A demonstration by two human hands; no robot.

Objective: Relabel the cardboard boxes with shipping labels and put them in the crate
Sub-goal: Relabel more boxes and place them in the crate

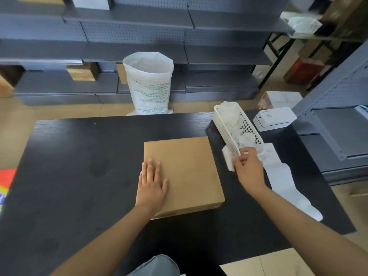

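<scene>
Far left edge of the frame there's something red and yellow (pixel 5 186) poking in beside the black table (pixel 79 166). Grey pegboard shelving (pixel 139 36) fills the top, with a white printed sack (pixel 149 82) standing on the tan floor, top centre. Dead centre on the table sits the cardboard box (pixel 185 172), left hand (pixel 152 184) lying flat on its lid, fingers straight. Just right of it, the right hand (pixel 248 168) pinches a small white piece (pixel 228 160) next to a tilted white basket (pixel 237 128) stuffed with crumpled paper. A label strip (pixel 282 176) trails down the right side, white printer (pixel 274 118) behind it.
</scene>
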